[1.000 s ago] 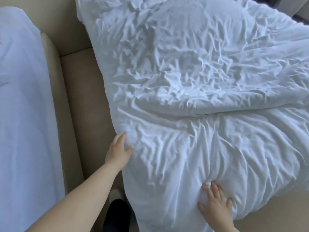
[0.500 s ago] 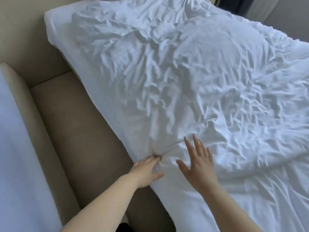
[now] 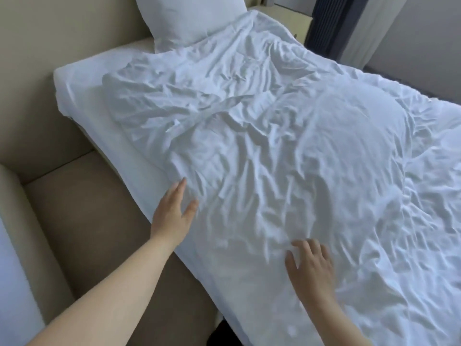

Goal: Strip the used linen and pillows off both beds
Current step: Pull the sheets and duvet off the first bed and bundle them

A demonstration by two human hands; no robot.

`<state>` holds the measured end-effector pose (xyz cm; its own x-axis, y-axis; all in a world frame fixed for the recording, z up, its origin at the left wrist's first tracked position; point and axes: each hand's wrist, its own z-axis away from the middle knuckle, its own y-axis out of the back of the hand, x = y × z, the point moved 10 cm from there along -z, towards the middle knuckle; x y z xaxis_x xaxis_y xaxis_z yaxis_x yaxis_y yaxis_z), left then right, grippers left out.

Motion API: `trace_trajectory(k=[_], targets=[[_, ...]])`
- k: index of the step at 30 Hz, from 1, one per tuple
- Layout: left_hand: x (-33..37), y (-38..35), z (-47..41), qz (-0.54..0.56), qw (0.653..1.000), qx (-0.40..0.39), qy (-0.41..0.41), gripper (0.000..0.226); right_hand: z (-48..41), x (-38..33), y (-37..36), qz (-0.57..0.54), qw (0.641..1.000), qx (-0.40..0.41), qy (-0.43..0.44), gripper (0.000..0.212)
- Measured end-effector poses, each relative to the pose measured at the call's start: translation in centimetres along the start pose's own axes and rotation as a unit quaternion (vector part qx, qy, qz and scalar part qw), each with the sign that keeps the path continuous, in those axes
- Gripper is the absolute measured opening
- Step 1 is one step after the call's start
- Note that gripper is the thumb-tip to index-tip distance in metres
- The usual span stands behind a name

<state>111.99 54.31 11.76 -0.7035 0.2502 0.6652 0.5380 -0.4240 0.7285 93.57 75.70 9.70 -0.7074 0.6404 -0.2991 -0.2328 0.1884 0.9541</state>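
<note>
Duvet [image 3: 274, 158], white and rumpled, is lying across the bed [image 3: 82, 78] with a pillow [image 3: 189, 18] leaning at its head, as a person's left hand [image 3: 172, 216] and right hand [image 3: 311, 268] are resting open-fingered at its near edge, gripping nothing. Soft, bulky and probably light, it is likely best gathered by that edge.
</note>
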Motion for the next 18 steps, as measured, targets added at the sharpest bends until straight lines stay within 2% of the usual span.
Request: trace_trajectory(k=[2,4,6,8,10,14,16,17,18], targets=[[1.0,-1.2,-3.7,-0.039,0.998,-0.049,-0.023,0.057,-4.4,-3.7,2.7,-0.035,0.994,0.097,0.025,0.033],[1.0,-3.3,-5.9,-0.064,0.991,-0.111,-0.036,0.059,-9.5,-8.5,3.0,-0.057,0.990,0.107,0.074,0.039],[0.7,-4.6,-7.1,-0.031,0.985,-0.159,-0.050,0.054,-14.7,-14.0,2.0,-0.027,0.990,0.049,0.133,0.051],[0.0,-3.3,-8.5,0.017,0.985,-0.166,-0.048,0.041,-19.3,-18.0,-1.2,0.006,0.983,-0.076,0.167,0.059],[-1.9,-0.1,-11.4,0.026,0.991,-0.131,-0.004,0.034,-22.6,-18.9,-5.5,0.032,0.963,-0.224,0.147,0.069],[-6.3,6.8,-18.8,0.002,0.996,-0.023,0.084,0.031,-25.9,-17.7,-9.5,0.106,0.942,-0.299,0.107,0.081],[-7.8,9.4,-23.1,-0.010,0.995,0.011,0.100,0.030,-26.6,-17.6,-9.7,0.095,0.955,-0.263,0.095,0.095],[-8.5,10.6,-25.4,-0.010,0.994,0.025,0.106,0.031,-27.3,-18.3,-8.9,0.086,0.969,-0.206,0.101,0.094],[-9.3,11.9,-27.9,-0.009,0.993,0.037,0.114,0.032,-28.1,-18.7,-8.4,0.073,0.979,-0.164,0.094,0.081]])
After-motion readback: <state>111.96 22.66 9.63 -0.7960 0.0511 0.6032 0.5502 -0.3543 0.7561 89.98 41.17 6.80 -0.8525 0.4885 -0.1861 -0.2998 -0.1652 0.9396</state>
